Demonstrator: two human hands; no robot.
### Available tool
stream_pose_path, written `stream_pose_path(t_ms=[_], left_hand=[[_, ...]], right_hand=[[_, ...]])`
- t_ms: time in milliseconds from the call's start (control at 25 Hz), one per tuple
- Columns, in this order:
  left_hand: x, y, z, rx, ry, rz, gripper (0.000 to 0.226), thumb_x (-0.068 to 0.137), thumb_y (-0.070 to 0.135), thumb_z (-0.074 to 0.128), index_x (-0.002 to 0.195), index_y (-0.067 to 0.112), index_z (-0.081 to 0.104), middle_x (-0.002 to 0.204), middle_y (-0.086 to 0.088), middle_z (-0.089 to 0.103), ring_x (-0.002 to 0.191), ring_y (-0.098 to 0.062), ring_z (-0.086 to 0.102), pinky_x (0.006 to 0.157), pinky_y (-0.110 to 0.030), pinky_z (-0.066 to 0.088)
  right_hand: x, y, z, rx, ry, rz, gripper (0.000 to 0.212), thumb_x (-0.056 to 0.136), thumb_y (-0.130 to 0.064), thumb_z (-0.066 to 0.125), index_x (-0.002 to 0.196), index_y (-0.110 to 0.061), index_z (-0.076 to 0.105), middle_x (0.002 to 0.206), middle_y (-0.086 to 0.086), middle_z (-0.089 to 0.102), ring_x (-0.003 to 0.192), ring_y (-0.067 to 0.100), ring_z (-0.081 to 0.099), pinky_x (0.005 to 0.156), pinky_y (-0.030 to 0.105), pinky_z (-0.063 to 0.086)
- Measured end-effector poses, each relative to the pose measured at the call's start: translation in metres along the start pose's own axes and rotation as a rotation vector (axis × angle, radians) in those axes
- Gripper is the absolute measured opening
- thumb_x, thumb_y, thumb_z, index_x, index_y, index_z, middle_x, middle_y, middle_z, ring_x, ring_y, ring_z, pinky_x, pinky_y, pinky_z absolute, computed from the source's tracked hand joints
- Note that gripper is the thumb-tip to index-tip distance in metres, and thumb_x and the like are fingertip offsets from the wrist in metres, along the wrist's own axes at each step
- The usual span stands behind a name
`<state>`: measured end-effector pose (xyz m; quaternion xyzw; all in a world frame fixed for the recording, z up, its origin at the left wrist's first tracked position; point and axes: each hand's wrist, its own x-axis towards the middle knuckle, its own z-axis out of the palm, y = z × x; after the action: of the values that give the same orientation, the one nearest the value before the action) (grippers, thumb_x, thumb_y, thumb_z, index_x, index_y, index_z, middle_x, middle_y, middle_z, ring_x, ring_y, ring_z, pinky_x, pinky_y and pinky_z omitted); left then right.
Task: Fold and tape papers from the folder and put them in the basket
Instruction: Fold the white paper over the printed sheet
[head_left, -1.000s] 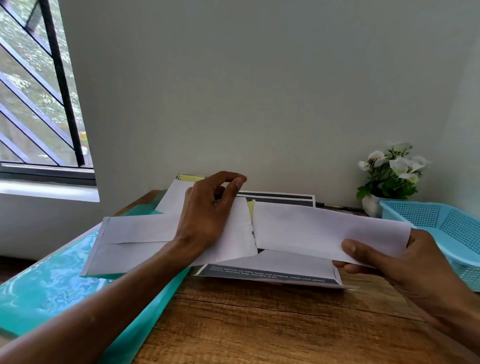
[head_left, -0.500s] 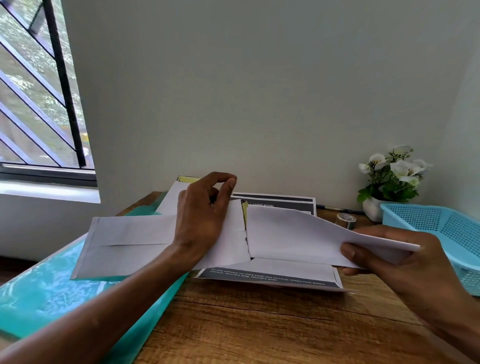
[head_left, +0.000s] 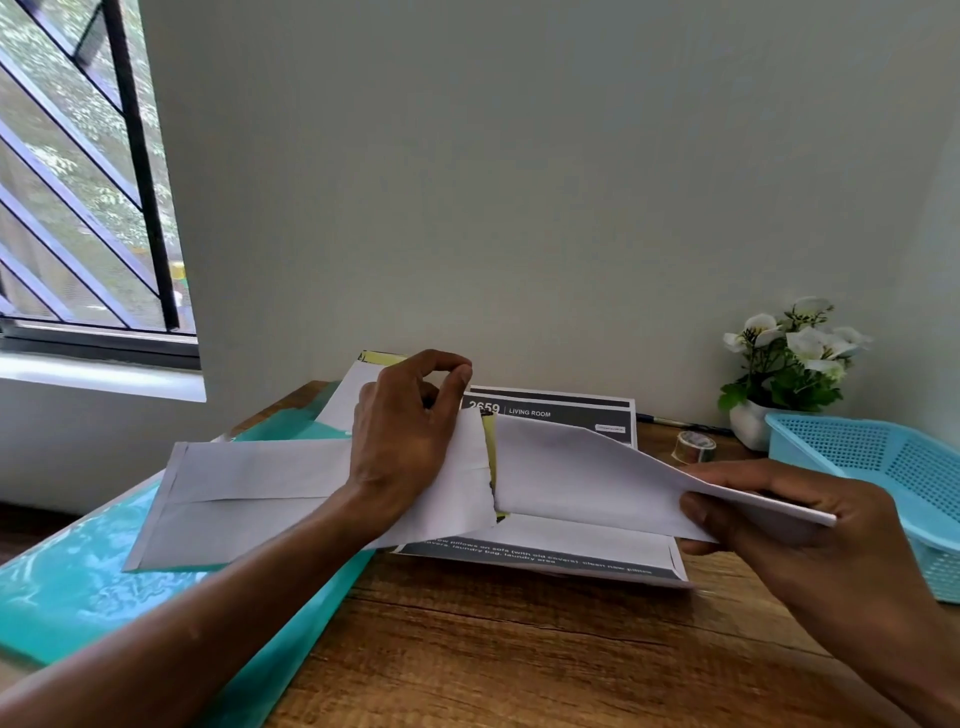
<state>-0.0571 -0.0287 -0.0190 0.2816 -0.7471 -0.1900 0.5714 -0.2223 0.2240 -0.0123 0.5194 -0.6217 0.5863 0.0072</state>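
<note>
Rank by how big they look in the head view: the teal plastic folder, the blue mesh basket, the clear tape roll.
1. Teal plastic folder, though nearest the camera and partly covered.
2. Blue mesh basket, cut off by the frame edge.
3. Clear tape roll, plainly smallest.

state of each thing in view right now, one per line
left hand: pinching the left folded paper
right hand: gripping the right folded paper, held above the table
printed sheet: flat on the table
folder: lying flat
tape roll: untouched, on the table
basket: what it holds can't be seen
</note>
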Motion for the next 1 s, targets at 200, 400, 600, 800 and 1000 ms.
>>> stream_pose_path(t_ms=[200,400,600,800,1000], left_hand=[[-0.001,0.005,0.001,-0.056,0.002,0.001,0.022,0.1,0.043,0.063,0.109,0.028,0.076,0.064,0.013,0.07,0.051,-0.004,0.059,0.057,-0.025,0.042],[0.0,0.003,-0.001,-0.018,0.013,0.003,0.022,0.1,0.044,0.062,0.111,0.03,0.076,0.067,0.021,0.066,0.053,0.004,0.06,0.059,-0.016,0.041],[0.0,0.002,-0.001,-0.018,0.003,0.005,0.023,0.1,0.044,0.062,0.112,0.029,0.075,0.085,0.014,0.075,0.06,0.001,0.066,0.059,-0.016,0.047],[0.001,-0.001,-0.002,0.01,0.03,0.007,0.027,0.099,0.044,0.063,0.113,0.025,0.076,0.1,0.011,0.078,0.062,-0.003,0.068,0.062,-0.017,0.048],[0.001,0.005,-0.005,-0.021,-0.005,-0.009,0.027,0.097,0.049,0.063,0.109,0.029,0.076,0.086,0.014,0.077,0.06,0.003,0.067,0.059,-0.013,0.045]], right_hand=[[0.0,0.01,0.002,0.014,0.114,0.232,0.027,0.062,-0.03,0.087,0.087,-0.027,0.076,0.077,-0.009,0.079,0.075,0.007,0.072,0.058,0.022,0.053],[0.005,0.023,0.0,0.068,0.143,0.396,0.056,0.06,-0.024,0.092,0.107,-0.014,0.064,0.101,0.006,0.07,0.088,0.019,0.065,0.063,0.028,0.05],[0.006,0.029,-0.005,0.128,0.059,0.383,0.056,0.059,-0.02,0.092,0.109,-0.011,0.071,0.096,0.009,0.078,0.072,0.016,0.077,0.054,0.019,0.057],[0.004,0.023,-0.004,0.181,-0.07,0.105,0.021,0.07,0.012,0.078,0.081,-0.005,0.083,0.088,0.01,0.081,0.078,0.023,0.078,0.058,0.026,0.063],[0.002,0.023,-0.007,0.022,-0.096,0.07,0.025,0.07,-0.006,0.086,0.087,-0.025,0.084,0.097,-0.002,0.083,0.097,0.014,0.078,0.084,0.029,0.062]])
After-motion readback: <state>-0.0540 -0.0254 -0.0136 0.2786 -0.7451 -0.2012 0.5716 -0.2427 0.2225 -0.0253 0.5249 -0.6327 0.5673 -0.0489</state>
